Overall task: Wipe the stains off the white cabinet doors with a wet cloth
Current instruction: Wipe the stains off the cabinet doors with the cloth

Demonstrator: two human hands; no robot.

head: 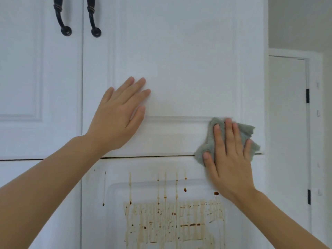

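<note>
Most brown stains (172,212) lie directly below your right hand (228,155), streaks running vertically down the lower cabinet door (100,221). Right grip: straight fingers pressing the grey cloth (206,146) across the door seam. Left hand (118,114) flat, empty, farther up-left.

Head view faces the cabinet doors (179,60) squarely, close up.
</note>
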